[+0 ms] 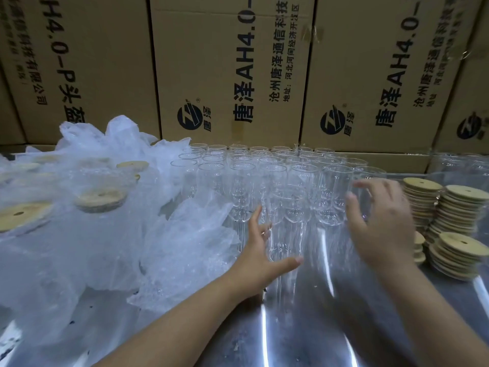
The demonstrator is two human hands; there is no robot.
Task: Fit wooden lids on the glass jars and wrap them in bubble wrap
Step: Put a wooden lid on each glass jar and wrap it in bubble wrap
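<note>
Both hands are out over the metal tabletop (304, 327). The left hand (260, 254) has its fingers straight and spread, thumb stuck out to the right. It sits at the left side of the front jar (287, 221), with the thumb crossing in front of the jar's base. The glass is blurred there, so I cannot tell whether the hand touches it or stops just short; the fingers are not wrapped round it. The right hand (381, 223) is also spread, fingers loosely bent, holding nothing. It is at the right side of the jar block, fingertips over a jar in the near rows. The front jar stands between the two hands.

The jars (254, 165) are clear, upright and have no lids on. They are packed in rows from mid-tabletop to the far edge, and the front jar is the one nearest the person.

The lids (461, 207) are round and wooden with a hole in each. They stand in several slightly leaning stacks along the right edge, just beside the right hand.

The wrap (169, 242) is a loose bubble-wrap heap over the left half of the tabletop, reaching up to the jars' left side. Wrapped jars (99, 200) with lids on lie in it toward the left edge.

The boxes (230, 75) are printed cardboard, stacked as a wall behind the far edge.
</note>
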